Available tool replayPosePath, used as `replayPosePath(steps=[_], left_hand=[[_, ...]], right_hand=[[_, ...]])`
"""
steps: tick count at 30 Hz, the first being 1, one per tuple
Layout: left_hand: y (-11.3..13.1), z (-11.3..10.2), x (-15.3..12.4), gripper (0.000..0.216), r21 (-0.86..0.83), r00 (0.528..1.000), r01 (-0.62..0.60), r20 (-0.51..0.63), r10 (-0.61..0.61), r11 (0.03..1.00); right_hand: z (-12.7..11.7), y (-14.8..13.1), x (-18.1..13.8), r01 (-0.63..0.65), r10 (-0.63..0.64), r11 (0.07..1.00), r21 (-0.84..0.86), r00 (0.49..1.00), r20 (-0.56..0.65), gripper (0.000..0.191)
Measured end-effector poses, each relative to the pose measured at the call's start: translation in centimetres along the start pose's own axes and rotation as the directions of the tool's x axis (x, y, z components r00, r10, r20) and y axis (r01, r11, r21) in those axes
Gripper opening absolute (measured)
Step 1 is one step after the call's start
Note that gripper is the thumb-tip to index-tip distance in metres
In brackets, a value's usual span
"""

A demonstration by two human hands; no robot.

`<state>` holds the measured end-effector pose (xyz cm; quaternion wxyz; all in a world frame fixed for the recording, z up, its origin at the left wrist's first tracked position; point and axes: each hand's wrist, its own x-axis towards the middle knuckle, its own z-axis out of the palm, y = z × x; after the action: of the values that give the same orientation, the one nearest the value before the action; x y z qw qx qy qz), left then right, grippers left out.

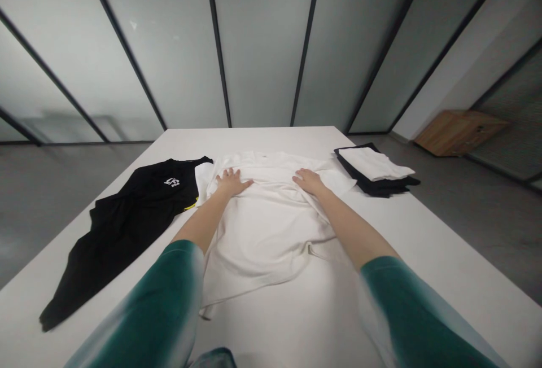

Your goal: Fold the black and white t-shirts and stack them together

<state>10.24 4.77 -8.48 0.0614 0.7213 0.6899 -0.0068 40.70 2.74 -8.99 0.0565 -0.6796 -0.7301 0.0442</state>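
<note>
A white T-shirt [266, 227] lies spread on the white table [423, 266] in front of me. My left hand [231, 182] rests flat on its upper left part, fingers spread. My right hand [308, 180] lies palm down on its upper right part, fingers stretched out. Both arms reach forward in green sleeves.
A black garment [122, 221] with a small white logo lies spread at the left of the table. At the back right sits a folded stack [376, 171], white cloth on top of black. A wooden cabinet [459, 131] stands on the floor to the right, against glass walls.
</note>
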Motion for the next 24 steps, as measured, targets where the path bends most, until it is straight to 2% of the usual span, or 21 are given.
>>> replayPosePath(steps=[3, 5, 8, 11, 14, 17, 19, 21, 24], left_hand=[[0.8, -0.5, -1.3, 0.072, 0.034, 0.984, -0.052, -0.168, 0.057, 0.998], [1.6, -0.2, -2.8, 0.062, 0.037, 0.961, -0.155, -0.227, 0.16, 0.987], [2.2, 1.2, -5.1, 0.069, 0.016, 0.948, -0.255, -0.191, 0.254, 0.967], [1.7, 2.6, -6.3, 0.08, 0.042, 0.928, -0.32, -0.186, 0.322, 0.946], [0.7, 3.1, -6.6, 0.077, 0.081, 0.852, -0.45, -0.258, 0.455, 0.889], [0.1, 2.8, -6.6, 0.052, 0.093, 0.749, -0.605, -0.27, 0.605, 0.79], [-0.1, 2.6, -6.9, 0.037, 0.068, 0.707, -0.669, -0.246, 0.663, 0.74], [-0.3, 2.4, -7.4, 0.032, 0.009, 0.693, -0.702, -0.222, 0.686, 0.712], [-0.8, 1.8, -7.8, 0.025, -0.139, 0.719, -0.694, -0.201, 0.666, 0.707]], right_hand=[[-0.7, -1.5, -0.9, -0.037, 0.026, 0.996, -0.08, 0.989, -0.143, 0.044], [-0.7, -2.4, -2.0, -0.026, 0.011, 0.995, -0.099, 0.988, -0.154, 0.043], [0.3, -3.1, -4.2, 0.07, -0.082, 0.992, -0.109, 0.99, -0.111, 0.051], [1.7, -3.1, -6.5, 0.185, -0.202, 0.973, -0.141, 0.972, -0.118, 0.062], [2.5, -3.1, -8.9, 0.315, -0.343, 0.933, -0.175, 0.926, -0.158, 0.058], [2.6, -3.8, -11.2, 0.362, -0.392, 0.915, -0.179, 0.903, -0.177, 0.048], [2.3, -4.4, -12.4, 0.334, -0.355, 0.931, -0.145, 0.921, -0.16, 0.045], [1.7, -4.6, -13.0, 0.335, -0.342, 0.939, -0.072, 0.932, -0.118, 0.041], [0.2, -4.2, -12.6, 0.305, -0.296, 0.942, 0.139, 0.952, -0.079, 0.036]])
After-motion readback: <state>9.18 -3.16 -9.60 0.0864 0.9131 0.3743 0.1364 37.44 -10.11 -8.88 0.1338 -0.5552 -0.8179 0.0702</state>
